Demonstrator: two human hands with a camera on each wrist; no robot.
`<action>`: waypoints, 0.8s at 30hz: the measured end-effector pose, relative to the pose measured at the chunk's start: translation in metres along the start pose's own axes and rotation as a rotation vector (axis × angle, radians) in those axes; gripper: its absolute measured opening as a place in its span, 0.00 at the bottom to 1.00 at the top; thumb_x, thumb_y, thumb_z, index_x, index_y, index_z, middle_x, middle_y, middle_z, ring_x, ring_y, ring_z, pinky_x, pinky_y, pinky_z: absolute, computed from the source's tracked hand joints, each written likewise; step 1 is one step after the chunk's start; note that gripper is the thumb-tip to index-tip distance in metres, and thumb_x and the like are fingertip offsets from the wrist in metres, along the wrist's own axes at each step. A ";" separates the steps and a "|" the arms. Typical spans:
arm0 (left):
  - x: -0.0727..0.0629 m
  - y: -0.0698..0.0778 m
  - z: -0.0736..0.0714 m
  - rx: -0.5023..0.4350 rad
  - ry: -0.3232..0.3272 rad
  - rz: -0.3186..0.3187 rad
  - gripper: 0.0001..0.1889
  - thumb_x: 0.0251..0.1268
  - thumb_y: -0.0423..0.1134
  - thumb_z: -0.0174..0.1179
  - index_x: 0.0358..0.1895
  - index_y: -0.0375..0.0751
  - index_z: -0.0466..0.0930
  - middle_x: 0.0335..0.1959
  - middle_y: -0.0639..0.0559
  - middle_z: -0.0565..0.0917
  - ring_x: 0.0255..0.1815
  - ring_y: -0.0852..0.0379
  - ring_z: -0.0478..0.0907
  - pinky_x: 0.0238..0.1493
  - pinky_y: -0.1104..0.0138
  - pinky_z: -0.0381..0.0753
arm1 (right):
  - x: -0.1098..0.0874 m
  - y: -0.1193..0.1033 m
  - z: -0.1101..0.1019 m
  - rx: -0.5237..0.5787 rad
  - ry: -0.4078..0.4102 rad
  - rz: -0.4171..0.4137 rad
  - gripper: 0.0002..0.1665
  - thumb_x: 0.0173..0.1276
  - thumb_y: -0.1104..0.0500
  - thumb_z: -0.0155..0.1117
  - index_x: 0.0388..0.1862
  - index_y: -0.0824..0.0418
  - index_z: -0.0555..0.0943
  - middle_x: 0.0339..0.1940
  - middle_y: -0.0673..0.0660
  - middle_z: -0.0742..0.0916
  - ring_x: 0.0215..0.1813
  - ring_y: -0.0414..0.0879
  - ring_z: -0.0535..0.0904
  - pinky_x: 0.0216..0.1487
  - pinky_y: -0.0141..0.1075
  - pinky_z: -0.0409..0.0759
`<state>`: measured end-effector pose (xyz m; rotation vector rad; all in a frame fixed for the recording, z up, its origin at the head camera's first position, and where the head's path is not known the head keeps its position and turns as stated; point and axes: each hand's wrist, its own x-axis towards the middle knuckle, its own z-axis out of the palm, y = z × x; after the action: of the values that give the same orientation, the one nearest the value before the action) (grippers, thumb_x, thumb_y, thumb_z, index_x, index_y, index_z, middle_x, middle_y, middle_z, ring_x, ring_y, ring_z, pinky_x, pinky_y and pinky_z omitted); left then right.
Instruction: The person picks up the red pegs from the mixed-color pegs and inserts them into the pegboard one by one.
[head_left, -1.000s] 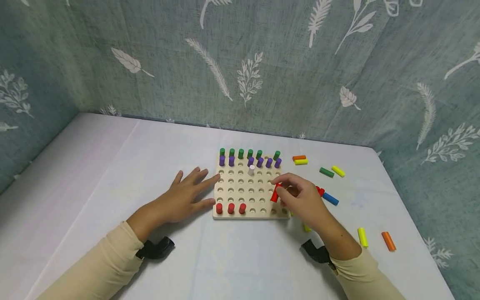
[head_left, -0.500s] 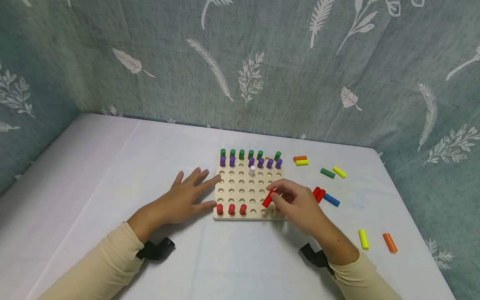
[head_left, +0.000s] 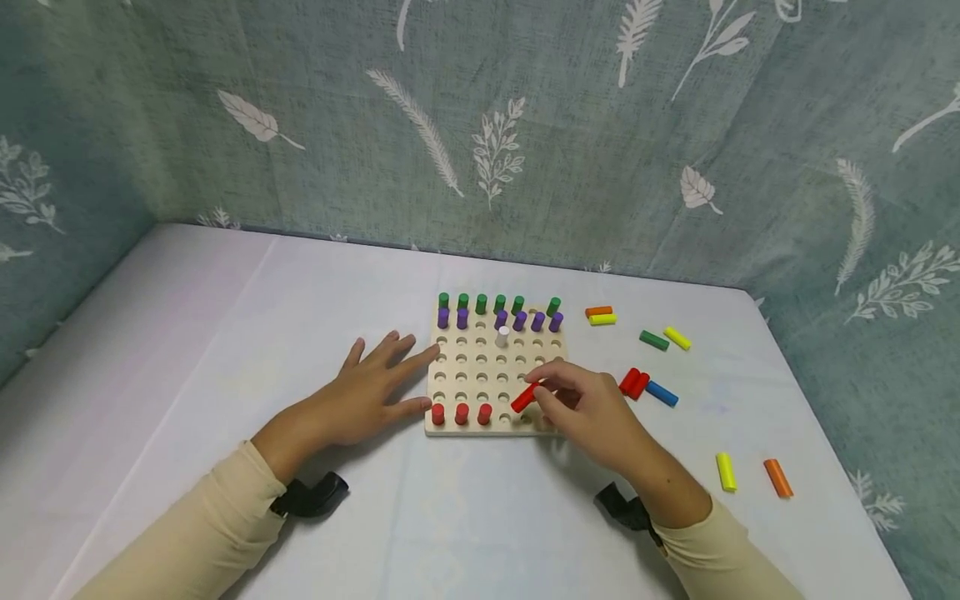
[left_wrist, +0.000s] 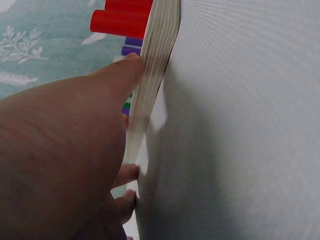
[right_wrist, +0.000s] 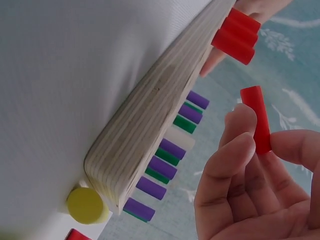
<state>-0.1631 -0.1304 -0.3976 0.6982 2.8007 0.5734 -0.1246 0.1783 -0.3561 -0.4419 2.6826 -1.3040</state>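
A pale wooden pegboard (head_left: 471,375) lies on the table. My left hand (head_left: 367,398) rests flat at its left edge, fingers spread; in the left wrist view the thumb (left_wrist: 117,75) touches the board's side. My right hand (head_left: 592,408) pinches a red peg (head_left: 524,397) between thumb and fingers, tilted over the front right of the board. In the right wrist view that red peg (right_wrist: 256,117) is clear of the holes. Three red pegs (head_left: 462,414) stand in the front row at the left. Green pegs (head_left: 482,303) and purple pegs (head_left: 501,320) fill most of the back two rows; a white peg (head_left: 502,337) stands before them.
Right of the board lie two red pegs (head_left: 634,383), a blue peg (head_left: 662,394), a green peg (head_left: 654,340) and several yellow and orange ones, such as the orange peg (head_left: 778,479). A patterned green cloth (head_left: 465,125) hangs behind the table.
My right hand has moved left and slightly toward the front over the board, carrying the red peg, which now tilts more. The left hand stays in place.
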 end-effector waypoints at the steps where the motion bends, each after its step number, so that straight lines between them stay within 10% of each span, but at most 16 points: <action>1: 0.000 0.000 -0.001 0.001 0.007 0.003 0.39 0.68 0.62 0.58 0.80 0.64 0.54 0.80 0.40 0.58 0.82 0.35 0.45 0.76 0.34 0.34 | 0.001 0.000 0.000 -0.010 0.001 -0.009 0.13 0.73 0.61 0.62 0.54 0.58 0.83 0.35 0.54 0.90 0.30 0.45 0.82 0.34 0.30 0.80; 24: 0.001 0.000 0.000 -0.012 -0.017 -0.010 0.40 0.68 0.63 0.58 0.80 0.64 0.53 0.81 0.41 0.56 0.83 0.37 0.43 0.77 0.35 0.32 | 0.001 0.000 0.011 -0.170 -0.091 0.017 0.15 0.70 0.59 0.66 0.55 0.53 0.84 0.33 0.46 0.88 0.29 0.38 0.79 0.30 0.29 0.81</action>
<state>-0.1641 -0.1300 -0.3983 0.6835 2.7813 0.5795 -0.1225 0.1696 -0.3630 -0.4836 2.7253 -1.0291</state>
